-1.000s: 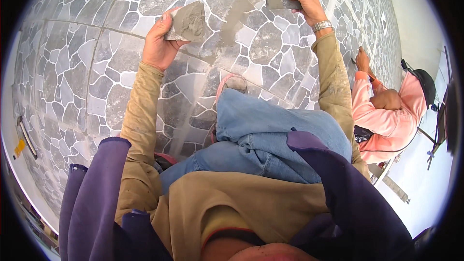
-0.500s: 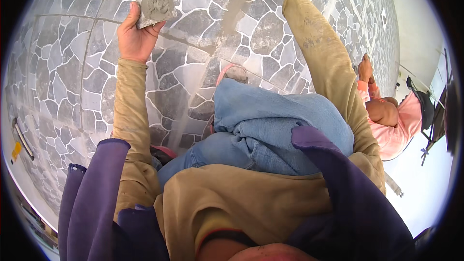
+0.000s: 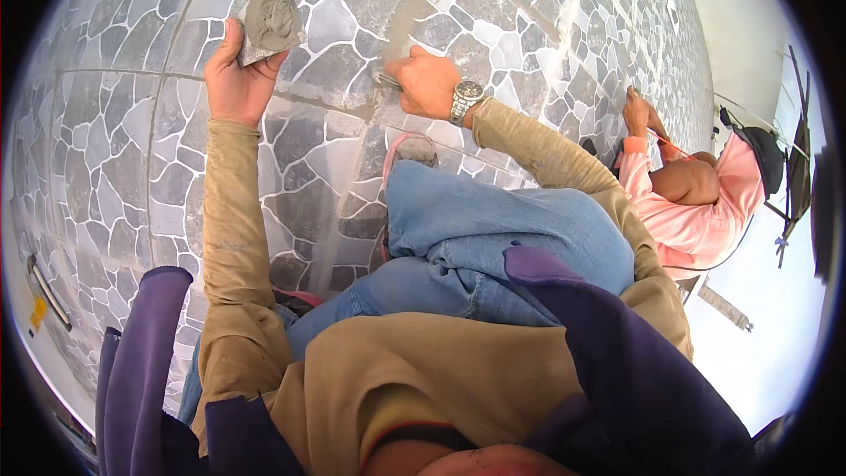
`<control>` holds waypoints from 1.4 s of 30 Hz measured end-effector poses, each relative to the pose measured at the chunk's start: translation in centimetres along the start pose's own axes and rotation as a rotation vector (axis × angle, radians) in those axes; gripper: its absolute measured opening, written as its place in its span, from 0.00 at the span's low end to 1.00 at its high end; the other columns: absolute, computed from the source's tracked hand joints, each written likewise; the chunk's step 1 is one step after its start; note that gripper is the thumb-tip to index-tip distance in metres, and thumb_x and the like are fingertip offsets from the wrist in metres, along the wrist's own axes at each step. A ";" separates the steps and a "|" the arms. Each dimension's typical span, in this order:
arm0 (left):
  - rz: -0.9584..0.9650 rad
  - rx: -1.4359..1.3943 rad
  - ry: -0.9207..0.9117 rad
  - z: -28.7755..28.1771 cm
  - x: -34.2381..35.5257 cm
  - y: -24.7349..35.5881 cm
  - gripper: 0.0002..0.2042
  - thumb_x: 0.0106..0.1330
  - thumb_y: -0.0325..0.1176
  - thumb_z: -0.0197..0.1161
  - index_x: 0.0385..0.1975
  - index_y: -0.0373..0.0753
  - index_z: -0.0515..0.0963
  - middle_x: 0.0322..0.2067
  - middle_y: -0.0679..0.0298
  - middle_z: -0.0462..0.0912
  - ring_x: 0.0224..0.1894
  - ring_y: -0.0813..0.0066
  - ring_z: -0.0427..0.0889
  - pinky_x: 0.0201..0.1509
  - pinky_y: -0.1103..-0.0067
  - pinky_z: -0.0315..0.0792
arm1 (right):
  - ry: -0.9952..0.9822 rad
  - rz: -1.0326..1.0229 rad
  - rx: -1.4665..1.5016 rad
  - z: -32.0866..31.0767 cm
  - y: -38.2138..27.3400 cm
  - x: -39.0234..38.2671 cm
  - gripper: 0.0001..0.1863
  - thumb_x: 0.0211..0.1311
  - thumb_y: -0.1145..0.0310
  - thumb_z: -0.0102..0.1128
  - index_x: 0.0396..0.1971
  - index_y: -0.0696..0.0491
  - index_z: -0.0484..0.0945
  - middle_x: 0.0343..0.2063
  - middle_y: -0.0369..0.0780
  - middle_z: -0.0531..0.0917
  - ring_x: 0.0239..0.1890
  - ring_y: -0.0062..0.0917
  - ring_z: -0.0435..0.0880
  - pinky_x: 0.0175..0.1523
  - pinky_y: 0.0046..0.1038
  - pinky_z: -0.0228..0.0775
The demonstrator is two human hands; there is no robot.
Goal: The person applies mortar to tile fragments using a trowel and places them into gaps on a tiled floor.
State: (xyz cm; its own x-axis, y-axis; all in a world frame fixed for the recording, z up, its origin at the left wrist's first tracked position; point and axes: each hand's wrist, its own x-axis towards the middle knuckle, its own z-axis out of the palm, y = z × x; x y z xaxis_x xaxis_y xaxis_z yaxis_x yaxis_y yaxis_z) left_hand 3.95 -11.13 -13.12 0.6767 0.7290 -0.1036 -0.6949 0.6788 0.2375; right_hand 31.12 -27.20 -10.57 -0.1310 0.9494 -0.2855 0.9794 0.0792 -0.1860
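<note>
Over grey stone-patterned tiles (image 3: 300, 211), the left hand (image 3: 238, 79) holds a flat grey plate (image 3: 255, 55) heaped with soft-looking grey mortar (image 3: 275, 14) (likely weighty, best gripped by the plate's edge), the right hand (image 3: 429, 82) clutching a thin, stiff-looking scraper (image 3: 385, 78)

Long tan sleeves (image 3: 236, 220), silver metal-band watch (image 3: 466, 99) with dark dial, faded blue jeans (image 3: 502, 220), purple cloth (image 3: 634, 335)

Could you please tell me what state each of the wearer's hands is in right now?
Left hand: holding a flat piece bearing grey paste.
Right hand: closed on a thin tool, mostly hidden.
</note>
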 end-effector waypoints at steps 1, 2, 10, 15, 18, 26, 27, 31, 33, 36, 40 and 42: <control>-0.006 0.027 0.009 0.0 -0.2 0.0 0.20 0.80 0.41 0.46 0.59 0.31 0.71 0.56 0.52 0.80 0.56 0.57 0.83 0.55 0.62 0.83 | -0.036 0.014 0.053 -0.8 0.6 0.2 0.21 0.47 0.71 0.58 0.46 0.45 0.82 0.33 0.42 0.85 0.40 0.40 0.80 0.41 0.43 0.79; -0.007 0.035 -0.007 0.0 -0.3 0.0 0.20 0.80 0.41 0.46 0.59 0.31 0.71 0.56 0.52 0.80 0.56 0.57 0.83 0.55 0.62 0.83 | -0.073 0.025 0.106 -1.6 1.4 0.5 0.23 0.48 0.71 0.57 0.48 0.44 0.83 0.33 0.43 0.85 0.40 0.40 0.80 0.41 0.43 0.79; 0.051 -0.008 0.006 0.2 -0.4 -0.9 0.21 0.80 0.42 0.46 0.60 0.31 0.71 0.57 0.51 0.79 0.57 0.57 0.82 0.56 0.61 0.83 | 0.718 0.180 0.092 -2.5 23.8 9.0 0.16 0.65 0.55 0.59 0.38 0.51 0.86 0.36 0.49 0.88 0.44 0.44 0.86 0.46 0.43 0.76; 0.144 0.020 0.105 0.2 -2.8 -0.3 0.21 0.80 0.42 0.46 0.60 0.31 0.71 0.57 0.51 0.79 0.57 0.57 0.82 0.56 0.61 0.83 | 0.454 0.183 0.222 0.1 19.9 9.3 0.19 0.56 0.67 0.59 0.49 0.45 0.83 0.40 0.44 0.87 0.44 0.41 0.82 0.48 0.40 0.77; 0.165 -0.005 0.074 1.5 -2.7 0.2 0.21 0.80 0.41 0.45 0.60 0.31 0.71 0.57 0.51 0.79 0.57 0.58 0.82 0.57 0.62 0.82 | 0.424 0.004 -0.207 0.4 19.9 7.5 0.28 0.50 0.71 0.60 0.56 0.43 0.80 0.48 0.40 0.86 0.53 0.38 0.78 0.54 0.40 0.79; 0.162 -0.023 0.057 1.5 -2.3 0.6 0.21 0.80 0.42 0.45 0.60 0.30 0.71 0.58 0.51 0.78 0.59 0.58 0.80 0.61 0.59 0.79 | 0.192 0.339 -0.099 -5.4 23.5 13.2 0.27 0.50 0.68 0.62 0.55 0.49 0.81 0.45 0.43 0.86 0.53 0.38 0.79 0.54 0.39 0.78; 0.165 -0.008 0.087 1.6 -2.5 0.4 0.21 0.80 0.41 0.45 0.61 0.32 0.70 0.58 0.52 0.78 0.58 0.57 0.81 0.57 0.60 0.81 | 0.196 0.355 -0.093 -4.9 23.2 14.2 0.26 0.51 0.68 0.62 0.54 0.49 0.81 0.45 0.43 0.86 0.52 0.39 0.79 0.54 0.39 0.78; 0.201 -0.016 0.154 2.3 -3.6 0.2 0.21 0.80 0.41 0.46 0.62 0.34 0.70 0.59 0.52 0.78 0.57 0.57 0.82 0.53 0.61 0.83 | 0.177 0.290 -0.058 -2.8 20.9 16.9 0.23 0.53 0.67 0.62 0.53 0.49 0.81 0.44 0.44 0.87 0.51 0.39 0.80 0.53 0.39 0.78; 0.214 -0.036 0.145 1.8 -3.8 0.4 0.21 0.80 0.42 0.45 0.62 0.34 0.70 0.59 0.52 0.78 0.57 0.57 0.82 0.53 0.61 0.83 | 0.153 0.232 -0.046 -2.3 19.5 16.6 0.22 0.54 0.67 0.61 0.52 0.50 0.82 0.43 0.44 0.87 0.50 0.40 0.81 0.53 0.39 0.77; 0.239 -0.079 0.112 0.8 -3.5 0.0 0.21 0.80 0.42 0.45 0.62 0.34 0.70 0.59 0.52 0.78 0.57 0.57 0.82 0.53 0.61 0.83 | 0.101 0.138 -0.056 -3.1 18.7 15.2 0.20 0.55 0.67 0.61 0.50 0.50 0.82 0.42 0.45 0.87 0.49 0.40 0.81 0.53 0.40 0.77; 0.232 -0.010 0.101 0.5 -4.5 1.2 0.21 0.80 0.41 0.45 0.63 0.34 0.70 0.59 0.51 0.78 0.58 0.57 0.81 0.54 0.60 0.82 | 0.101 0.078 -0.032 -4.8 19.6 15.9 0.18 0.57 0.67 0.61 0.48 0.50 0.83 0.41 0.45 0.87 0.47 0.41 0.82 0.52 0.40 0.77; 0.210 -0.008 0.055 1.9 -3.5 1.7 0.21 0.80 0.41 0.45 0.63 0.33 0.69 0.60 0.51 0.77 0.58 0.57 0.81 0.55 0.60 0.82 | 0.188 0.141 -0.034 -6.7 23.4 14.8 0.17 0.58 0.66 0.61 0.48 0.50 0.83 0.41 0.46 0.87 0.47 0.41 0.83 0.52 0.40 0.76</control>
State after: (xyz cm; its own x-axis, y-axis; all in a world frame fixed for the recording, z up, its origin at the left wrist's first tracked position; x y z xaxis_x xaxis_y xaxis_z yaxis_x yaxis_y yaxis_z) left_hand 0.91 -12.71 -10.50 0.5028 0.8580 -0.1050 -0.8212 0.5121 0.2518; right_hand 53.10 -9.31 -12.84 0.0359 0.9915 -0.1253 0.9909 -0.0515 -0.1242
